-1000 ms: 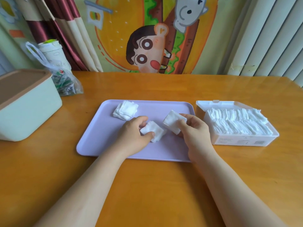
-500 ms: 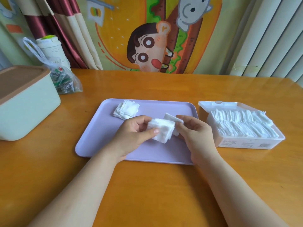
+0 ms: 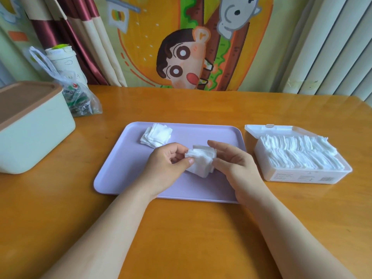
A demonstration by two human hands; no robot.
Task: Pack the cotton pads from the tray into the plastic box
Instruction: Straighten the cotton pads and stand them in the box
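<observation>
Square white cotton pads (image 3: 157,134) lie piled on the lilac tray (image 3: 120,174), while rows fill the open plastic box (image 3: 302,177).

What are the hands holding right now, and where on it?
A small stack of cotton pads, over the tray. The left hand pinches its left corner; the right hand holds its right edge between thumb and fingers.

Lighting: bright, even daylight; soft glare on table (image 3: 201,105); faint shadows. Focus sharp; wide-angle bending at edges.
</observation>
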